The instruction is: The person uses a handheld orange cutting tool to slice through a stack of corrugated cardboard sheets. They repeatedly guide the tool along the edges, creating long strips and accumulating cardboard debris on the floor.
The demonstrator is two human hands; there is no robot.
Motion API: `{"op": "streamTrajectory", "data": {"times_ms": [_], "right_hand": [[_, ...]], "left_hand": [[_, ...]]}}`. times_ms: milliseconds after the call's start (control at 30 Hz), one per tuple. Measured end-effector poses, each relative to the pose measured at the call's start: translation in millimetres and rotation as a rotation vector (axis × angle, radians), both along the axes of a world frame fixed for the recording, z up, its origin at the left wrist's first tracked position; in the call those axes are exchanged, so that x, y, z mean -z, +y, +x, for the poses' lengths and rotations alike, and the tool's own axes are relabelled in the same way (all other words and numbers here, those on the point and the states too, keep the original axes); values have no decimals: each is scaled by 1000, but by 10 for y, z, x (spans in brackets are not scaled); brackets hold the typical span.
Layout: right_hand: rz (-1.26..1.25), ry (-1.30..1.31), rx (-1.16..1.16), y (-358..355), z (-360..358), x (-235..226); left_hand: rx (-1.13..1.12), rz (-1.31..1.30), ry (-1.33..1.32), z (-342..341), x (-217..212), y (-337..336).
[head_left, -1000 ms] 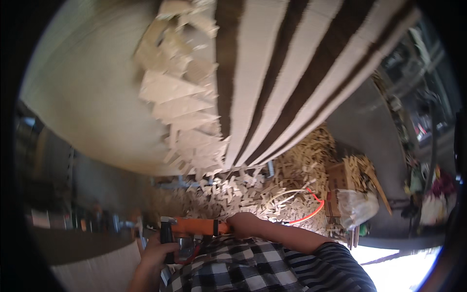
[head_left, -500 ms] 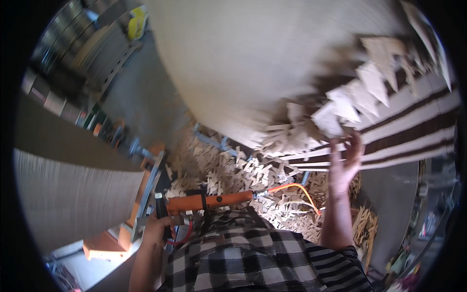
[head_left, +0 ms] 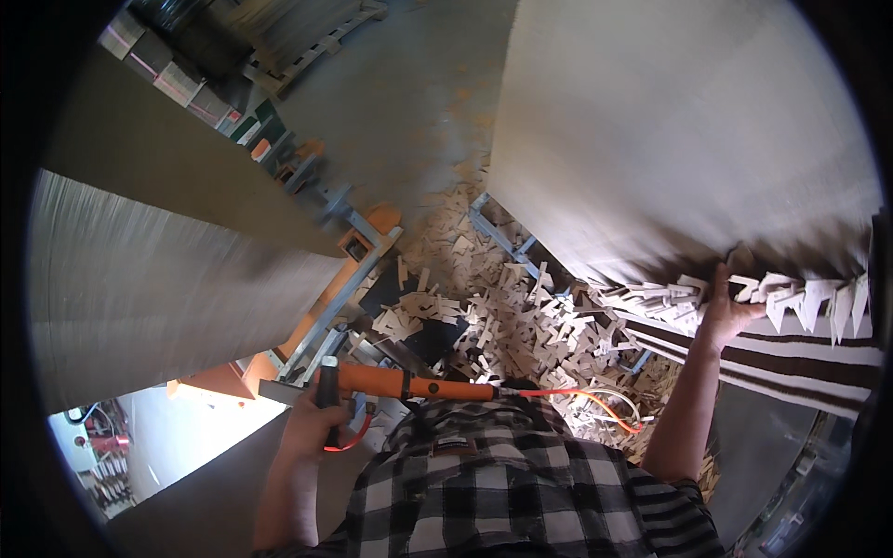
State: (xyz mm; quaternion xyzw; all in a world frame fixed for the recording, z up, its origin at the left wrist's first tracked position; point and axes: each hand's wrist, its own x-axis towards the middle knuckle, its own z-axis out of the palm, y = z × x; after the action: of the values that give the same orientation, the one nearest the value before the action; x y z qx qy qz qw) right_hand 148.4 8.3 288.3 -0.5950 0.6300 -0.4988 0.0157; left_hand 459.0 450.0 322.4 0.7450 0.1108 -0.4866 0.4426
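My left hand (head_left: 312, 423) is wrapped round the black grip of an orange air tool (head_left: 419, 383). The tool lies across in front of my checked clothing, with a red-orange hose (head_left: 567, 392) at its right end. On the right, my right hand (head_left: 728, 321) reaches up to the edge of a tall stack of cardboard sheets (head_left: 670, 121). Its fingers are apart and touch the row of pale cardboard scraps (head_left: 800, 296) that stick out there. Some fingertips are hidden among the scraps. Below them, the stack's side shows brown and white stripes.
Loose cardboard scraps (head_left: 526, 321) cover the floor ahead of me. Another large stack (head_left: 177, 307) stands at left beside an orange and grey metal frame (head_left: 326, 321). A blue-grey metal bracket (head_left: 502, 232) stands by the right stack's corner. A pallet (head_left: 316, 46) lies farther back.
The view has swung, so the right stack now sits farther right. My right hand has moved along the row of scraps, where fewer long pieces hang. The left hand still holds the air tool.
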Motion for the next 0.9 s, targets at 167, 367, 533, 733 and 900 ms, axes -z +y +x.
{"op": "streamTrajectory", "data": {"times_ms": [167,367,533,733,900], "right_hand": [[93,-250,-121,-36,61,62],[89,360,36,-141,-294,183],[249,281,5,-208,-552,276],[298,283,80,-194,-452,239],[122,329,52,-313,-645,469]], "left_hand": [[-49,-24,65,88,181,148],[-13,-73,94,160,66,102],[3,-157,77,206,-196,35],[73,-230,43,414,-676,-116],[120,-170,29,514,-785,-323]]}}
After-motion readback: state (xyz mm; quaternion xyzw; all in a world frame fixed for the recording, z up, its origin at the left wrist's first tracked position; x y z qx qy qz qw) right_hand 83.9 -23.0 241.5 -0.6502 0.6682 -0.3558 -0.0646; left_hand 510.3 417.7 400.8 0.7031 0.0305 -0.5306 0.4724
